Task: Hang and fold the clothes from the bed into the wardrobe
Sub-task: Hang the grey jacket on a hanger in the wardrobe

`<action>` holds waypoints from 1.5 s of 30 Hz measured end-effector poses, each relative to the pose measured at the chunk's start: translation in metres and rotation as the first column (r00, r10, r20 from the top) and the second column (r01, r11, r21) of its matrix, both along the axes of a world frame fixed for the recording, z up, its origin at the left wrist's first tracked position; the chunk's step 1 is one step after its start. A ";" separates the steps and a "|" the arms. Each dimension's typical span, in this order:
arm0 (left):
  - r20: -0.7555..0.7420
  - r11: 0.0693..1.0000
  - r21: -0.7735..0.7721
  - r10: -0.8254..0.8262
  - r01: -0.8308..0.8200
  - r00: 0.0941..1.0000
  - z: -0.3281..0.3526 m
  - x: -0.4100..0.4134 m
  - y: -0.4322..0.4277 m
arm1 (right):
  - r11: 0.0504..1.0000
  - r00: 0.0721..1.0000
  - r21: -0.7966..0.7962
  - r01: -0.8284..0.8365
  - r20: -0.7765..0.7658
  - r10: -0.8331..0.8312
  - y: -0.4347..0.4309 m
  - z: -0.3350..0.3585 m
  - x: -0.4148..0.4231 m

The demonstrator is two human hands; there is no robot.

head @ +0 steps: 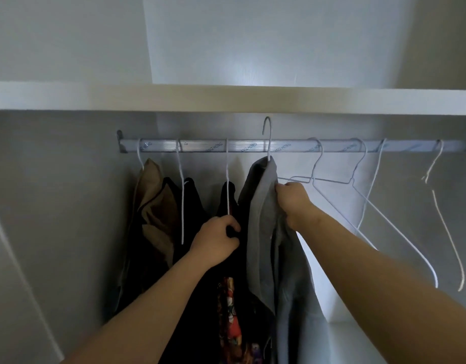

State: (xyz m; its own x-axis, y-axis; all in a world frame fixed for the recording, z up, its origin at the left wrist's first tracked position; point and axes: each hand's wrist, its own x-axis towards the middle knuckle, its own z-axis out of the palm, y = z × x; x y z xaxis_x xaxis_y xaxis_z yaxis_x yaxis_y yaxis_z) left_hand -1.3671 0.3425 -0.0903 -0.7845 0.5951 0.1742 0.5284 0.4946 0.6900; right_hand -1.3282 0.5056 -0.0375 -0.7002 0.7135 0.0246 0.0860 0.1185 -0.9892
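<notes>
A metal rail (279, 147) crosses the middle of the frame inside the wardrobe (69, 179), with a narrow gap between it and the white shelf (226, 98) above. In that gap stands the hook (266, 127) of a wire hanger carrying the grey garment (260, 232); its curve sits higher than the rail, and I cannot tell if it touches it. The right hand (292, 203), at centre right, is clamped on the garment's right edge just below the shoulder. The left hand (216, 243), at centre, has its fingers curled into a black garment (192, 219) hanging just left of the grey one, close to that garment's white hanger wire. Further left, a second dark piece and a tan garment (153, 195) hang close together against the rail's left bracket. Patterned red cloth (229, 311) shows low in the frame between the black and grey pieces. The right half of the rail holds only empty hangers (331, 181), tilted and overlapping, with open space beneath them. The wardrobe walls are plain grey, with a bright patch on the wall above the shelf.
</notes>
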 end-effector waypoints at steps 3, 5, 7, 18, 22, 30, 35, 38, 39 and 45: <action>-0.017 0.998 0.055 -0.001 0.002 1.000 -0.006 -0.003 -0.003 | 0.999 0.996 0.017 -0.047 0.079 0.046 0.002 -0.020 -0.007; -0.010 0.996 0.091 0.007 -0.006 1.000 -0.010 -0.004 -0.002 | 0.998 0.995 0.050 -0.046 0.094 0.041 0.004 -0.033 -0.009; 0.004 0.992 0.123 0.012 -0.013 1.000 -0.013 -0.003 0.002 | 0.991 0.993 0.134 -0.018 0.115 0.003 0.006 -0.041 -0.011; -0.047 0.986 0.155 0.070 -0.062 0.996 -0.023 0.003 0.023 | 0.973 0.991 0.228 -0.039 0.134 0.008 -0.007 -0.076 0.011; -0.050 0.982 0.175 0.086 -0.075 0.995 -0.029 0.006 0.026 | 0.978 0.987 0.209 -0.022 0.160 -0.012 -0.013 -0.087 0.028; -0.011 0.963 0.221 0.159 -0.152 0.987 -0.031 0.037 0.011 | 0.984 0.984 0.168 -0.054 0.175 0.024 -0.028 -0.095 0.075; 0.007 0.903 0.327 0.292 -0.278 0.957 -0.044 0.084 -0.010 | 0.988 0.986 0.143 -0.065 0.162 0.041 -0.041 -0.102 0.120; 0.035 0.896 0.326 0.308 -0.302 0.951 -0.054 0.121 -0.023 | 0.993 0.987 0.100 -0.070 0.151 0.054 -0.051 -0.111 0.160; 0.075 0.901 0.318 0.287 -0.296 0.955 -0.057 0.134 -0.027 | 0.993 0.986 0.087 -0.079 0.156 0.065 -0.055 -0.115 0.174; 0.429 0.936 0.222 0.157 -0.273 0.889 -0.099 0.237 -0.053 | 0.989 0.962 -0.077 -0.130 0.234 0.145 -0.092 -0.152 0.277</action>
